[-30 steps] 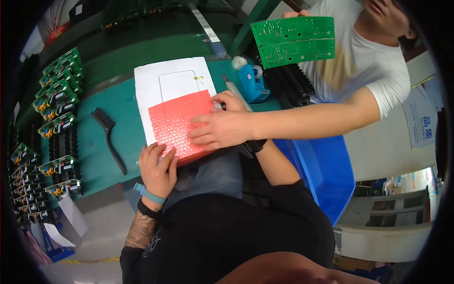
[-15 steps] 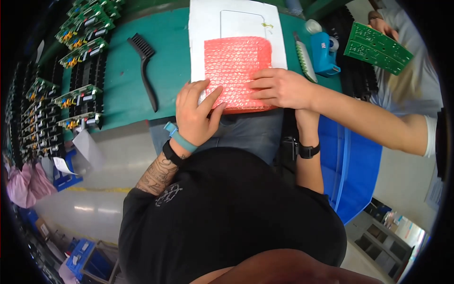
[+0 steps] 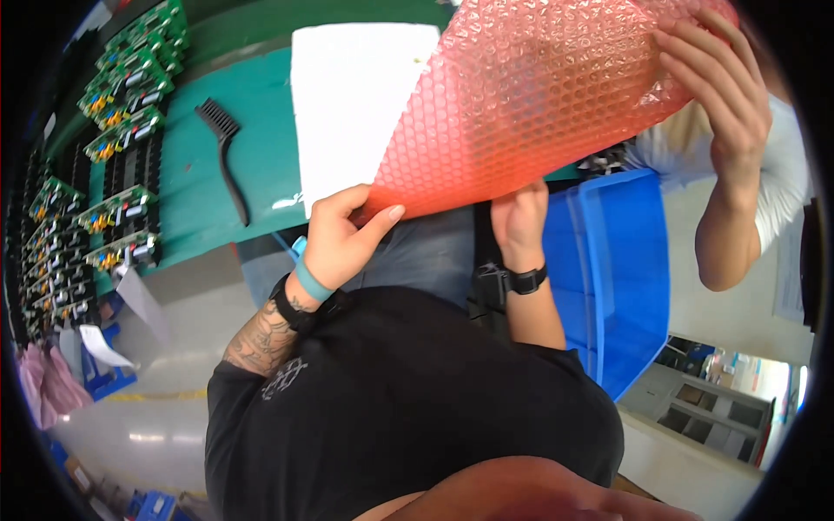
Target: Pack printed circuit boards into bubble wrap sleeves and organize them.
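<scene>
A large piece of red bubble wrap [image 3: 512,104] is raised slantwise over the right of the table. My left hand [image 3: 343,234] pinches its near left corner between thumb and fingers. Under its lower edge is my right hand [image 3: 521,221], close to the wrap; its fingers are partly hidden, so I cannot tell whether they grip. A co-worker's hand [image 3: 721,82] has hold of the far right end. A white sheet [image 3: 347,104] lies flat on the green table mat [image 3: 265,113], partly covered by the wrap.
A black brush [image 3: 228,165] lies left on the mat. Green circuit boards [image 3: 122,139] stand in black racks at the far left. A blue bin [image 3: 630,269] is close to my right arm. The co-worker's white sleeve [image 3: 782,156] is at the right.
The bubble wrap has been lifted off the white sheet and spread toward the upper right. My left hand has gone from lying on it to pinching its corner. The co-worker's hand moved up and right.
</scene>
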A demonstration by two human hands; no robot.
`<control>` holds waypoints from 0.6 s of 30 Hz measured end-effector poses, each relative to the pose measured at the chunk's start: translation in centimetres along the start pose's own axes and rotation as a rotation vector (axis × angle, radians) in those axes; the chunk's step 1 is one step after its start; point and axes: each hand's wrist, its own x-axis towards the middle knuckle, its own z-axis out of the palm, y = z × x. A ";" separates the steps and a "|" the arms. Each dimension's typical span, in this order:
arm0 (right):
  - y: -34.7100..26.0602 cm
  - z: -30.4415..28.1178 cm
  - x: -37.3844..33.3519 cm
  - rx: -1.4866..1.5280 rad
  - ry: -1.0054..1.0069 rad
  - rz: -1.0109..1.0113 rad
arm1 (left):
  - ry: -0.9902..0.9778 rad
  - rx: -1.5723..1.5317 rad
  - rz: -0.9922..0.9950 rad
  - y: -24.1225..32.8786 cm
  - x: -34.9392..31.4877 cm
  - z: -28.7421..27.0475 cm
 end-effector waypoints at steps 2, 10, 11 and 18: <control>-0.9 -0.3 -0.5 -0.007 -0.010 -0.049 | -0.078 -0.044 -0.057 -0.3 0.2 0.3; -8.9 -1.0 -1.9 -0.285 -0.222 -0.279 | -0.129 -0.194 -0.059 -1.0 -0.1 1.2; -9.6 -0.7 -2.0 -0.288 -0.230 -0.305 | -0.125 -0.232 -0.066 -0.4 -0.1 1.1; -9.0 -0.3 -1.6 -0.338 0.132 -0.108 | -0.144 -0.089 0.173 3.7 -1.6 1.1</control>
